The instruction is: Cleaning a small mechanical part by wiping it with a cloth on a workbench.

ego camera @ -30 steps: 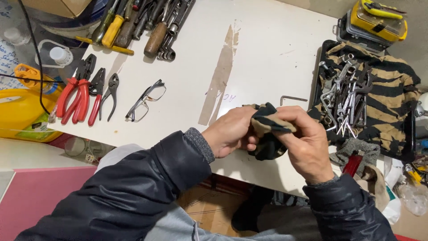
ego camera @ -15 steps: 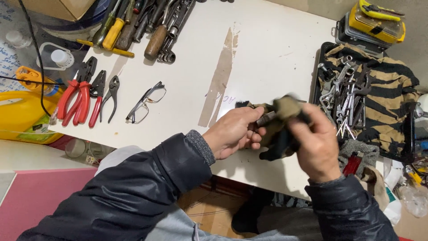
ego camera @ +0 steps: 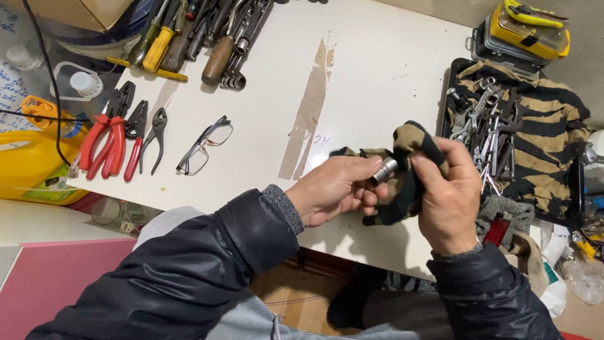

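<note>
I see my left hand [ego camera: 336, 192] closed on a small metal socket [ego camera: 384, 170], which sticks out from the fingertips toward my right hand [ego camera: 450, 195]. The right hand grips a striped cloth [ego camera: 409, 148] folded over the socket's far end.

Most of the small metal socket [ego camera: 384, 169] wrapped in striped cloth [ego camera: 409, 182], yellow case [ego camera: 528, 25] cut off at top edge

Tan-and-black striped cloth rag [ego camera: 409, 164] around a shiny silver metal socket [ego camera: 384, 170]; red-handled pliers [ego camera: 104, 141]; yellow, possibly plastic, jug [ego camera: 28, 167]; white tabletop [ego camera: 377, 69].
</note>
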